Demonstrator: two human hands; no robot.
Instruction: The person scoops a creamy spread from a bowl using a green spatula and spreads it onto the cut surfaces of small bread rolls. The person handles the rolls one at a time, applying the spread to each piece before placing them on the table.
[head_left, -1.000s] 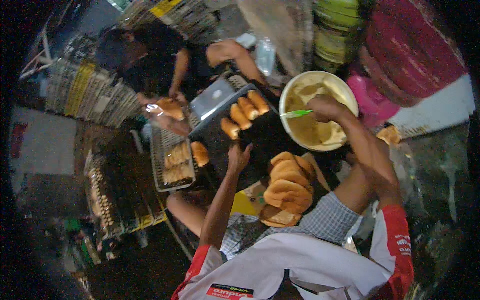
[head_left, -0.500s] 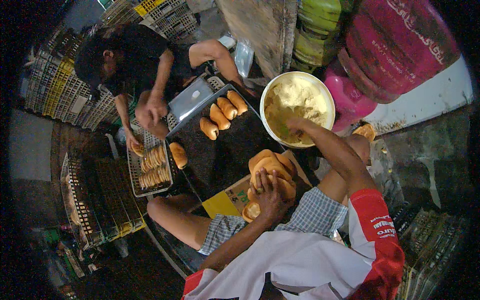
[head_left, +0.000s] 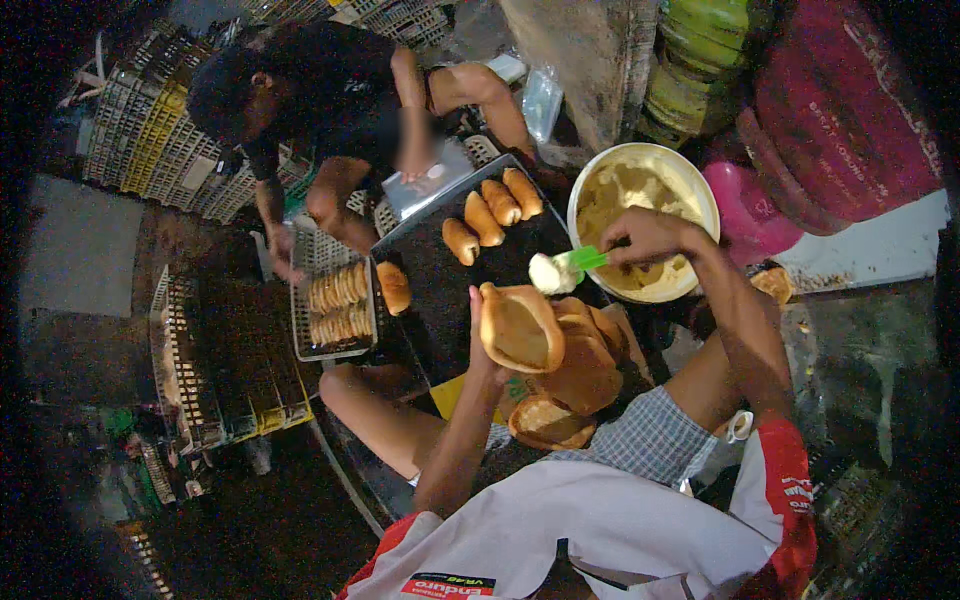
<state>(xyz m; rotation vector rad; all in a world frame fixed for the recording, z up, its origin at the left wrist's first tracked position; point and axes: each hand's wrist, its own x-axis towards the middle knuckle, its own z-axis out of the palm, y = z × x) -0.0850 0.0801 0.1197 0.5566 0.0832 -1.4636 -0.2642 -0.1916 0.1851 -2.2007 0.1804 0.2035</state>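
Note:
My left hand (head_left: 485,368) holds up an opened bread roll (head_left: 522,330), its hollow inner side facing upward. In my right hand (head_left: 645,238) is a green spatula (head_left: 587,261) with a lump of pale cream (head_left: 552,275) on its end, just above and to the right of the roll's far edge. The white bucket (head_left: 712,205) of pale yellow cream stands under my right hand. Below the held roll, several more rolls lie stacked (head_left: 580,375) in front of my lap, and another opened roll (head_left: 550,422) rests at their near side.
Several closed rolls (head_left: 483,218) lie on a dark tray (head_left: 425,320) ahead. A co-worker (head_left: 320,90) sits far left, by a plastic crate (head_left: 370,340) with rows of rolls. Gas cylinders (head_left: 840,120) stand at the far right. Stacked crates (head_left: 150,140) fill the far left.
My right hand has come up out of the bucket with the creamed spatula. My left hand has moved from the stack and now raises an opened roll. The view has shifted slightly.

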